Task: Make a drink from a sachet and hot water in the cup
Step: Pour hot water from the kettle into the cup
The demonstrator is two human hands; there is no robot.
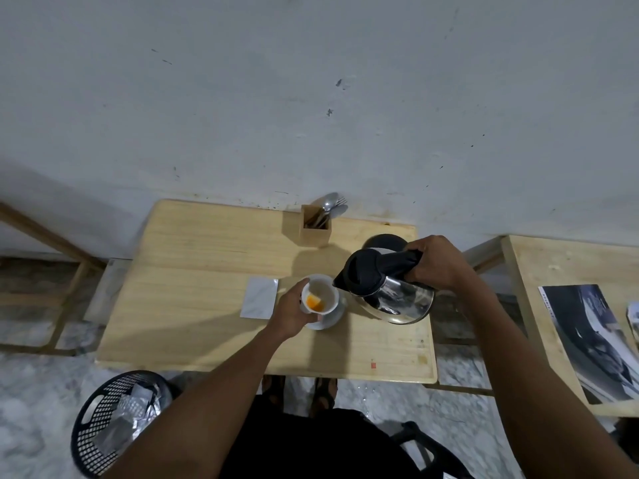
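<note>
Powder's in: orange heap sitting in tilted white ceramic cup [320, 298], left hand [292, 311] gripping it. Right hand [437, 262] gripping steel black-lidded kettle [387, 288], spout nearing rim. Pouring and stirring remaining, by my read.

A wooden box [315, 227] with spoons [331, 204] stands by the wall. A black basket [103, 423] holds maybe foil wrappers.

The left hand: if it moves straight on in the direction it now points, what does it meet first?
The left hand already holds the cup. Straight beyond, the kettle spout, tipped at the cup's far rim, probably comes first, though depth is unclear.
</note>
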